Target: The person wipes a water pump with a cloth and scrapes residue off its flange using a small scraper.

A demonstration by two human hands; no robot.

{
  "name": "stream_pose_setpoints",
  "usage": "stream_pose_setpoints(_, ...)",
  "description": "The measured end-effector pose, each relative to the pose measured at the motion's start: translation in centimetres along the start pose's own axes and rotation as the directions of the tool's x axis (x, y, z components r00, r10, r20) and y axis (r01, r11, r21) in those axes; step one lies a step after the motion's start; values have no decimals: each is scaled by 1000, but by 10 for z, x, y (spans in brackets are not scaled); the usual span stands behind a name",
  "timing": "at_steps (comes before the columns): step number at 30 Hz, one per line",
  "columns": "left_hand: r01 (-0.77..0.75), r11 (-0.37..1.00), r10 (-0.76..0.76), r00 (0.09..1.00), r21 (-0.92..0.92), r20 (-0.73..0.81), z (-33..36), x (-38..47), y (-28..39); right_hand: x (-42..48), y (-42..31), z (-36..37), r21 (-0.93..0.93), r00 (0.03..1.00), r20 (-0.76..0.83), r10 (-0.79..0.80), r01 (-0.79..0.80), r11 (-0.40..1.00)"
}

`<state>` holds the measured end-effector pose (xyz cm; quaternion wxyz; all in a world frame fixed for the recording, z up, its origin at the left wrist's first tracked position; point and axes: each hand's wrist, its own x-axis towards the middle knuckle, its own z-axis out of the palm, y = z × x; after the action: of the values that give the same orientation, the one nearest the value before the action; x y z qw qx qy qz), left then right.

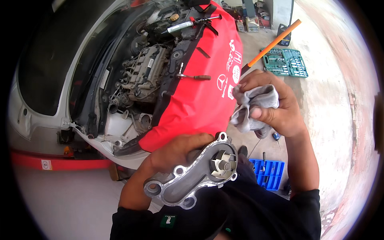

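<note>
A metal water pump [187, 184] with bolt holes around its bare flange is in my left hand [177, 151], close to my chest. Its bladed impeller [224, 165] faces up towards me, and most of my fingers are hidden behind the casting. My right hand [285, 109] grips a crumpled grey cloth [255, 99] between thumb and fingers, up and to the right of the pump. Cloth and pump are apart. Beyond my hands a red fender cover [195, 105] is draped over the front of a car with an exposed engine [147, 72].
On the cover's edge lie a ratchet [195, 77] and a caulking gun [192, 24]. An orange-handled pole [276, 42] rises past my right hand. On the floor sit a green socket set [285, 62], a blue divided tray [274, 177] and oil containers [252, 24].
</note>
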<state>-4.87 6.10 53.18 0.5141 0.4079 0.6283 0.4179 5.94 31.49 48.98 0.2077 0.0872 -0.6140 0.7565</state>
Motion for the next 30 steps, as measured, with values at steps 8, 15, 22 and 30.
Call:
stream_pose_setpoints(8, -154, 986, 155, 988, 57, -17, 10, 0, 0, 42, 8, 54, -101, 863, 498, -87, 157, 982)
stream_pose_setpoints(15, -61, 977, -41, 885, -203, -464, -9, -8, 16, 1, 41, -17, 204, 741, -512, 435, -387, 899)
stream_pose_setpoints(22, -212, 948, 318, 646, 238, -694, -17, 22, -39, 6, -17, 100, -407, 951, -113, -288, 220, 887)
stream_pose_setpoints(30, 159, 636, 589, 533, 755, -608, -33, 18, -17, -43, 3, 94, -140, 973, 67, -221, 229, 963)
